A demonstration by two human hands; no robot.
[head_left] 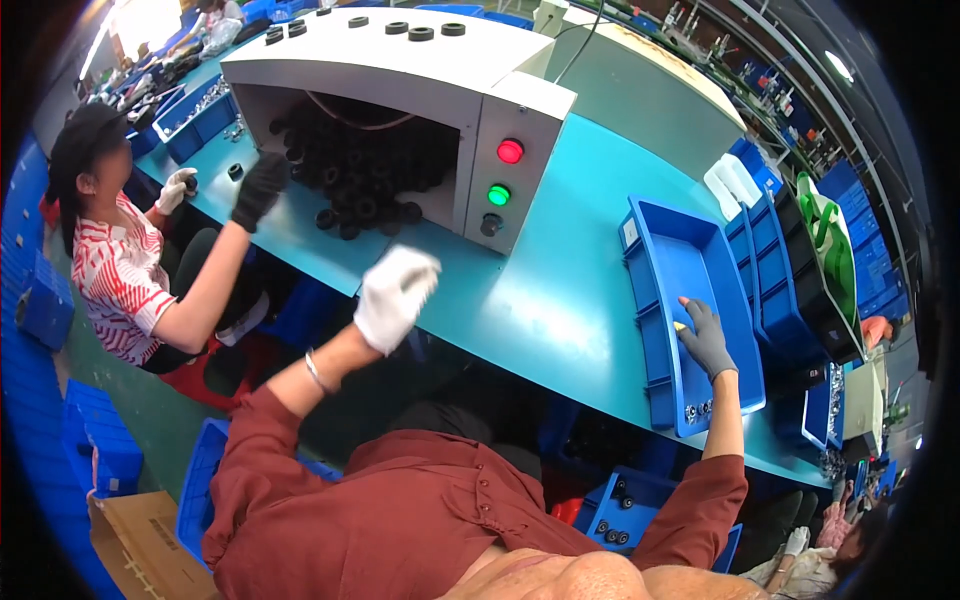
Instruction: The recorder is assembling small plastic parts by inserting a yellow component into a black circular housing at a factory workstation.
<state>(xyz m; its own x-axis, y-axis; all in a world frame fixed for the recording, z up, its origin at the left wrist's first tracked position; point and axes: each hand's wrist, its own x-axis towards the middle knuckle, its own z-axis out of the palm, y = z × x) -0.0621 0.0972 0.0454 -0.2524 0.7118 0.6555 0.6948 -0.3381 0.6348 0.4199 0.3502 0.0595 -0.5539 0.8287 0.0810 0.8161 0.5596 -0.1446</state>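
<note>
My left hand (395, 295), in a white glove, hovers over the front edge of the teal table. Its fingers are curled together, and whatever they may hold is hidden. Just beyond it, a pile of black rings (355, 185) spills from the opening of a white and grey machine (390, 62). My right hand (708, 340), in a grey glove, lies at the left wall of a long blue tray (680, 215) with its fingers stretched and apart. A few small metal and black parts (697, 411) sit in the tray's near end.
On the left, a co-worker's dark-gloved hand (260, 190) is beside the machine's opening. Several black rings (421, 34) lie on the machine's top. Its right panel carries a red light (510, 151) and a green light (499, 195). More blue bins (775, 270) stand right of the tray.
</note>
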